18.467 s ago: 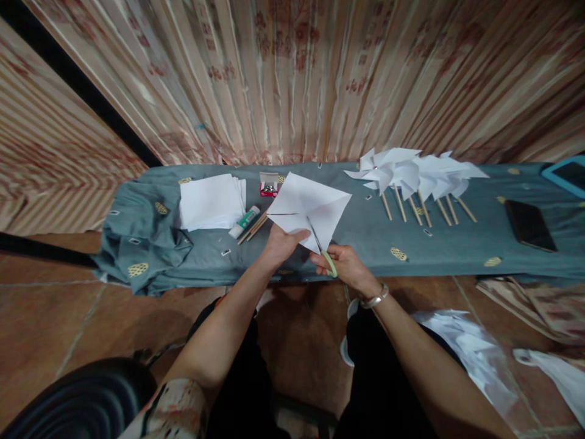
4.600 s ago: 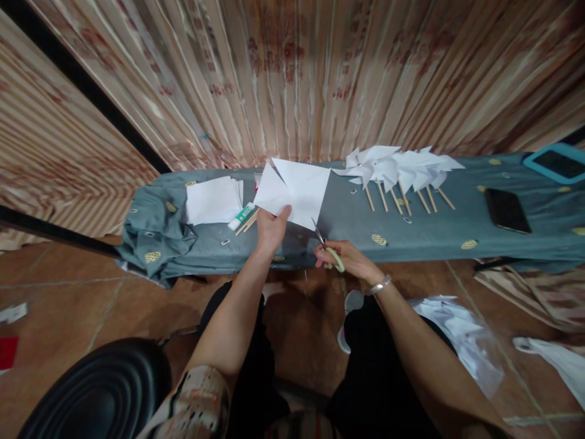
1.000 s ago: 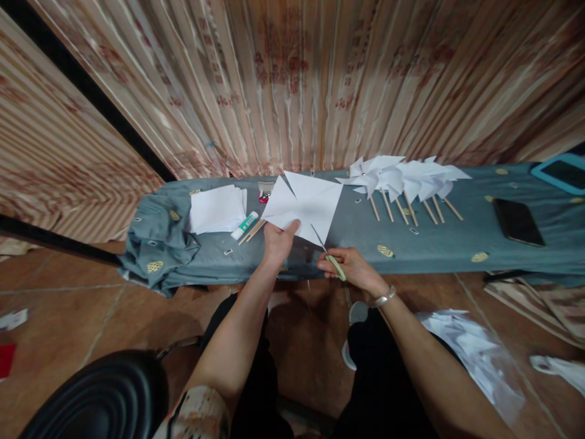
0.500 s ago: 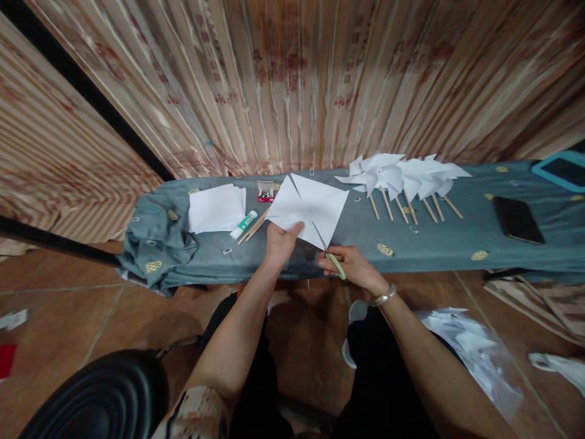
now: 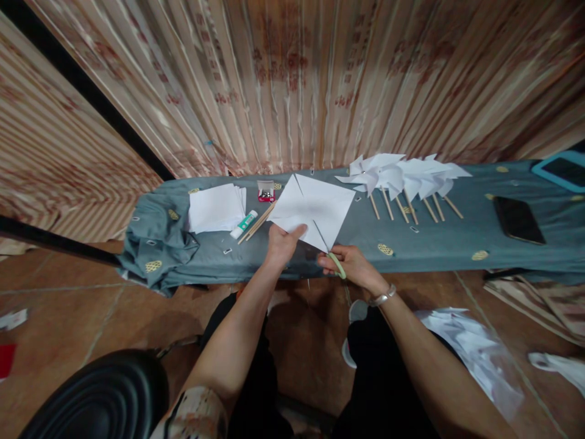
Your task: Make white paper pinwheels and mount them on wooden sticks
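My left hand (image 5: 280,244) pinches the near edge of a white square paper sheet (image 5: 315,204) held over the bench; the sheet shows a cut slit near its far corner. My right hand (image 5: 350,266) grips green-handled scissors (image 5: 329,253), whose blades reach into the sheet's near corner. Both hands are closed on what they hold.
The bench is covered with a grey-green cloth (image 5: 439,241). On it lie a stack of white paper (image 5: 214,208), a glue stick (image 5: 244,224), wooden sticks (image 5: 258,222), a small red box (image 5: 265,191), several paper pinwheels (image 5: 402,177), a black phone (image 5: 518,219) and a tablet (image 5: 563,171). Paper scraps (image 5: 466,341) litter the floor.
The sheet has turned a little and come lower toward the scissors. The scissor blades have moved from beside the sheet into its near corner.
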`<move>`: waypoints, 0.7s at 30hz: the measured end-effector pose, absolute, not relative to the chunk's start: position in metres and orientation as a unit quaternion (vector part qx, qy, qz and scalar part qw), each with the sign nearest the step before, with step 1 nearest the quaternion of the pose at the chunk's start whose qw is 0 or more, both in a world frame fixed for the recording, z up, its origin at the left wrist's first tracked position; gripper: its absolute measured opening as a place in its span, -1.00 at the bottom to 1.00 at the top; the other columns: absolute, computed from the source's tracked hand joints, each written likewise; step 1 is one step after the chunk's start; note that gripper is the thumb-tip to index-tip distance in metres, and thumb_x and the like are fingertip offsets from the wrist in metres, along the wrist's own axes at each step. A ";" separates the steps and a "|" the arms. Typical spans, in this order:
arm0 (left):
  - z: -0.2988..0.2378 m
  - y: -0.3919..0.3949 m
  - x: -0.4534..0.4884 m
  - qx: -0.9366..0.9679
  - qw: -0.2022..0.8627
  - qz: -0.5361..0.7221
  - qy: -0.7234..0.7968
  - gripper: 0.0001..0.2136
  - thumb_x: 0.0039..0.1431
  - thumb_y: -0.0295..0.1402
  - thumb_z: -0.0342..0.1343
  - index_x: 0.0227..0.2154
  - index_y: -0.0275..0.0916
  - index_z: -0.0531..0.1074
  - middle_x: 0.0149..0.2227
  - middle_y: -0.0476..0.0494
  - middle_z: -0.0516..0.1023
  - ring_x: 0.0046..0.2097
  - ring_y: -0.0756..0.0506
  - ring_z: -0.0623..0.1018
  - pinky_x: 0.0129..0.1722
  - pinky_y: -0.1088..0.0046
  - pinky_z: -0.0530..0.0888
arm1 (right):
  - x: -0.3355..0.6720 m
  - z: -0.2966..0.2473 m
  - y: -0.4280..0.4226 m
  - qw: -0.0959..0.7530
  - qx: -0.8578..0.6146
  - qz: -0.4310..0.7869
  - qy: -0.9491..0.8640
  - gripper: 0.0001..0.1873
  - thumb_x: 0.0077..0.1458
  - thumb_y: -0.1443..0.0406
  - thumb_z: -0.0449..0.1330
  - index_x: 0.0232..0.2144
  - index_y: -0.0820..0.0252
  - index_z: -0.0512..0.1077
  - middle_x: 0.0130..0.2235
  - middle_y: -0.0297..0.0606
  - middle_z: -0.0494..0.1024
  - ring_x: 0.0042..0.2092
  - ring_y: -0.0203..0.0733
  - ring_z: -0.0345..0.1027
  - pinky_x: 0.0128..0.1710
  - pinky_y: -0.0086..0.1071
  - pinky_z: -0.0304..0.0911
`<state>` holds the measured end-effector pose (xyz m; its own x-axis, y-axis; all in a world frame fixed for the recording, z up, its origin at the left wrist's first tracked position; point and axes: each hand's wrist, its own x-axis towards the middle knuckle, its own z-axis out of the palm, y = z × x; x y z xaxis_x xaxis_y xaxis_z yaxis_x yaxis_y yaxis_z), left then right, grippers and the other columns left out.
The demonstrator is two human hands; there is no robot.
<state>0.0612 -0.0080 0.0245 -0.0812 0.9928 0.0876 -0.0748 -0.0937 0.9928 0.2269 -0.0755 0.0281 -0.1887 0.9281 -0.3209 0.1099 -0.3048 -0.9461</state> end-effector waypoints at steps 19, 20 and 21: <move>0.034 -0.013 0.062 0.433 0.512 0.578 0.464 -0.71 -0.26 -0.36 0.30 -0.36 -0.33 0.53 -0.31 -0.18 0.62 -0.24 -0.12 0.56 -0.13 0.35 0.48 | 0.223 0.025 -0.072 0.348 -0.541 0.587 -0.492 -0.43 -0.37 -0.09 0.41 -0.46 0.28 0.55 -0.62 -0.34 0.46 -0.54 -0.35 0.26 -0.53 -0.46 0.15; 0.034 -0.013 0.062 0.433 0.514 0.575 0.466 -0.71 -0.25 -0.36 0.30 -0.36 -0.33 0.53 -0.29 -0.18 0.62 -0.24 -0.12 0.56 -0.13 0.35 0.48 | 0.223 0.025 -0.071 0.345 -0.539 0.586 -0.497 -0.43 -0.36 -0.10 0.41 -0.47 0.28 0.55 -0.62 -0.33 0.46 -0.54 -0.35 0.26 -0.53 -0.46 0.14; 0.034 -0.014 0.061 0.432 0.517 0.571 0.470 -0.71 -0.25 -0.36 0.30 -0.36 -0.33 0.53 -0.29 -0.18 0.62 -0.24 -0.12 0.56 -0.13 0.35 0.48 | 0.223 0.024 -0.071 0.342 -0.538 0.582 -0.504 -0.44 -0.34 -0.10 0.40 -0.48 0.28 0.55 -0.61 -0.32 0.46 -0.54 -0.35 0.26 -0.54 -0.46 0.13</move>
<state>0.0615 -0.0140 0.0337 -0.0928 0.9957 0.0082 -0.1835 -0.0252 0.9827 0.2226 -0.0708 0.0241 -0.1867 0.9411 -0.2820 0.1443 -0.2576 -0.9554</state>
